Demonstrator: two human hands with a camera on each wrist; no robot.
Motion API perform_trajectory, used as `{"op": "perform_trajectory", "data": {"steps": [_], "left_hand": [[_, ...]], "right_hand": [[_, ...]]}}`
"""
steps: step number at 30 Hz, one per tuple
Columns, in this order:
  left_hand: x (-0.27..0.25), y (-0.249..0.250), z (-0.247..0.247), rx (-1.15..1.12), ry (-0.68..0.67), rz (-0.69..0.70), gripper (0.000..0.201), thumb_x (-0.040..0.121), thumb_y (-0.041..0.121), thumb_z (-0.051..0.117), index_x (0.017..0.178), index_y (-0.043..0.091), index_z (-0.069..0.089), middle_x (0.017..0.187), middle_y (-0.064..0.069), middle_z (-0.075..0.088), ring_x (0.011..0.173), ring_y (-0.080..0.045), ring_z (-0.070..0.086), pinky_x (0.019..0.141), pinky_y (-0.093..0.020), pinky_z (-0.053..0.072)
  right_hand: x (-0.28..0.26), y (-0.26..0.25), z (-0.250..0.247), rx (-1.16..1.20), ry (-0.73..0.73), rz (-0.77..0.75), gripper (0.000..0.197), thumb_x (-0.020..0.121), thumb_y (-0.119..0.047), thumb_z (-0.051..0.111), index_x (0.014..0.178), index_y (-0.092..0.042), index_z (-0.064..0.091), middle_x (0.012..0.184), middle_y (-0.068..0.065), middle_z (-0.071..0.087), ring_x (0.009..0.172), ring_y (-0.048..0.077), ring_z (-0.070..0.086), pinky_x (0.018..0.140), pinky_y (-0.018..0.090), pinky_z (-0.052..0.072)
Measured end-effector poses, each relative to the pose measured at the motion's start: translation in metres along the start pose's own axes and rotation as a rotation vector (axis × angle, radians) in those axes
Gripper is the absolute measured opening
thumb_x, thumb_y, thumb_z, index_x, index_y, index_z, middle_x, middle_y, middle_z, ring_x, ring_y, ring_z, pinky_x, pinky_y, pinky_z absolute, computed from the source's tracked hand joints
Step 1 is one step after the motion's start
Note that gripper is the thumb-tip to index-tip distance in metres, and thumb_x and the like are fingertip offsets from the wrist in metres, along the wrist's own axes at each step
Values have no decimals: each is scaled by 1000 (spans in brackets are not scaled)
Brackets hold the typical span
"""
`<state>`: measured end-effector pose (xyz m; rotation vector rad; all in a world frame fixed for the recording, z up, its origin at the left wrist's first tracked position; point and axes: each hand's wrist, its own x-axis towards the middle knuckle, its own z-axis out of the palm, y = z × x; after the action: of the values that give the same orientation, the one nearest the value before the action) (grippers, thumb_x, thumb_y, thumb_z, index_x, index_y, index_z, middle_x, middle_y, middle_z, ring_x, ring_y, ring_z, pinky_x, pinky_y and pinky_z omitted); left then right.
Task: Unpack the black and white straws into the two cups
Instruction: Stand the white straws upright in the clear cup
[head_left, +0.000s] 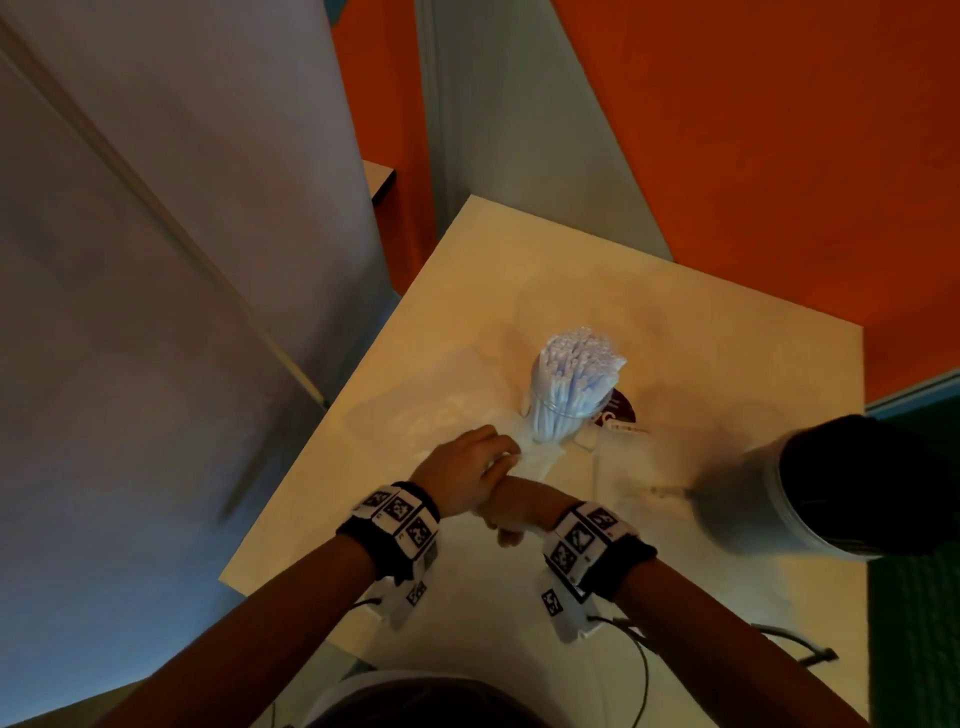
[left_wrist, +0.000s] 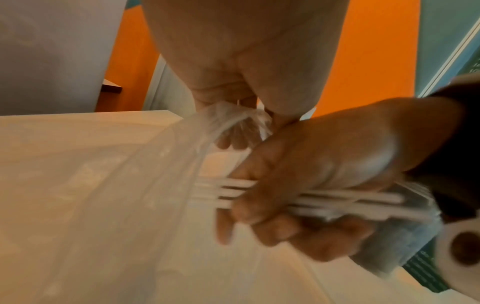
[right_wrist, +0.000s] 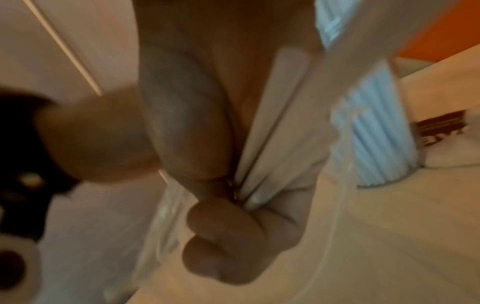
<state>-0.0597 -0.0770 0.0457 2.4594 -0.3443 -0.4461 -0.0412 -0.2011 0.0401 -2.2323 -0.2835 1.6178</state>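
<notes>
A clear cup (head_left: 563, 410) packed with white straws (head_left: 579, 358) stands mid-table; it also shows in the right wrist view as the cup (right_wrist: 376, 148). Just in front of it my hands cross. My left hand (head_left: 467, 467) pinches the gathered end of a clear plastic bag (left_wrist: 161, 164). My right hand (left_wrist: 306, 195) grips a small bundle of white straws (left_wrist: 337, 198) lying partly inside that bag. Its fingers (right_wrist: 233, 218) curl round the straws (right_wrist: 275, 123). At the table's right edge a blurred white cup with black contents (head_left: 841, 488) stands.
The pale table (head_left: 467, 291) has edges close on the left and far side. Clear packaging with a dark maroon label (head_left: 621, 410) lies behind the straw cup. Orange walls and a grey panel surround the table; green flooring shows at the right.
</notes>
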Motion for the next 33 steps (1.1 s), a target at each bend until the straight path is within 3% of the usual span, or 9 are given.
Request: {"op": "perform_trajectory", "data": {"steps": [5, 9, 14, 19, 22, 26, 29, 31, 33], "left_hand": [[2, 3, 18, 58, 10, 118, 45, 94, 49, 50, 130, 22, 52, 120, -1, 51, 111, -20, 49, 92, -31, 38], [4, 32, 29, 67, 33, 336, 79, 77, 70, 57, 140, 27, 38, 133, 6, 44, 123, -9, 32, 101, -24, 19], [23, 72, 45, 9, 34, 306, 37, 91, 34, 59, 125, 22, 53, 101, -8, 70, 89, -27, 65, 73, -31, 47], [30, 69, 34, -308, 88, 178, 17, 97, 19, 52, 109, 15, 65, 97, -12, 68, 84, -28, 63, 70, -30, 42], [35, 75, 22, -477, 121, 148, 17, 99, 22, 49, 94, 24, 65, 81, -1, 64, 72, -17, 57, 65, -22, 40], [40, 91, 9, -651, 128, 167, 27, 98, 28, 44, 90, 13, 64, 67, 5, 57, 62, -9, 52, 64, -18, 38], [45, 96, -5, -784, 159, 175, 32, 103, 18, 37, 91, 3, 63, 50, 13, 47, 46, 2, 39, 51, -11, 31], [50, 99, -16, -811, 202, 181, 38, 102, 24, 36, 79, 27, 66, 48, 11, 37, 44, 0, 31, 48, -15, 27], [56, 99, -24, -791, 219, 172, 48, 102, 22, 37, 64, 40, 61, 49, 12, 38, 47, -2, 32, 51, -18, 28]], "right_hand": [[-37, 45, -24, -104, 19, 23, 9, 98, -21, 43, 95, -14, 48, 71, -1, 51, 44, 7, 50, 37, 15, 40], [-84, 68, -47, -160, 68, 56, 20, 95, -19, 48, 75, -21, 47, 63, -1, 52, 29, 2, 45, 34, 13, 36], [-147, 54, -62, -76, 129, -11, 20, 96, -22, 53, 102, -5, 58, 77, 5, 64, 54, 15, 60, 51, 24, 50], [-201, 63, -86, -80, 586, -264, 31, 95, -39, 55, 115, -17, 60, 111, -1, 63, 98, 18, 62, 85, 31, 47], [-194, 55, -77, 205, 804, -538, 24, 96, -27, 56, 118, -17, 55, 117, -5, 57, 111, 12, 53, 87, 23, 43], [-176, 36, -71, 499, 833, -864, 13, 95, 4, 51, 100, -8, 50, 108, 19, 62, 101, 26, 61, 85, 45, 46], [-175, 25, -84, 731, 721, -1036, 36, 92, 12, 50, 116, -11, 38, 101, 17, 62, 115, 39, 57, 94, 51, 47], [-171, 18, -90, 763, 667, -1041, 51, 92, 11, 50, 127, -22, 32, 98, 14, 63, 115, 37, 59, 87, 50, 51], [-164, 10, -97, 689, 686, -1005, 40, 94, 10, 46, 121, -18, 38, 90, 12, 61, 105, 29, 65, 82, 37, 54]]}}
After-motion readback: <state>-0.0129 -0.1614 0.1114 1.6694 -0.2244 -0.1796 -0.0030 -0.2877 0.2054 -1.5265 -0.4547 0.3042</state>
